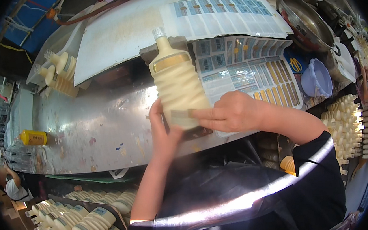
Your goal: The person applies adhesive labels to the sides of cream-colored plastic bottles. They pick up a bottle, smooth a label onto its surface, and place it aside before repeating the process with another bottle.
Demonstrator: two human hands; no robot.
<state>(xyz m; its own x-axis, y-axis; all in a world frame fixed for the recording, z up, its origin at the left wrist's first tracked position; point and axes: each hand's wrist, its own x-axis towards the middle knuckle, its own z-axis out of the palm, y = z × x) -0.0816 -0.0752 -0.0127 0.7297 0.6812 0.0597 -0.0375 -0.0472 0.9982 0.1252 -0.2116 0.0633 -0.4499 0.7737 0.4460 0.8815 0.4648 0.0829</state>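
Note:
A cream bottle (179,86) with spiral ridges, a gold band round its shoulder and a clear threaded neck lies tilted over the bench, neck pointing away from me. Its neck rests on a dark block-like support (180,44). My left hand (165,128) grips the bottle's lower left side, thumb near the base. A gold-and-grey label (181,116) sits low on the bottle's face. Two outstretched fingers of my right hand (232,112) lie against that label's right end; the other fingers are partly hidden. Right of the bottle lie sheets of blue and gold labels (250,71).
A white board (123,36) bears more label sheets (222,9). On the metal bench (100,123) stands a yellow container (34,137). A lavender bucket (316,78) and a large pan (305,21) are at right. Crates of cream bottles (86,224) flank me; another person (13,184) is far left.

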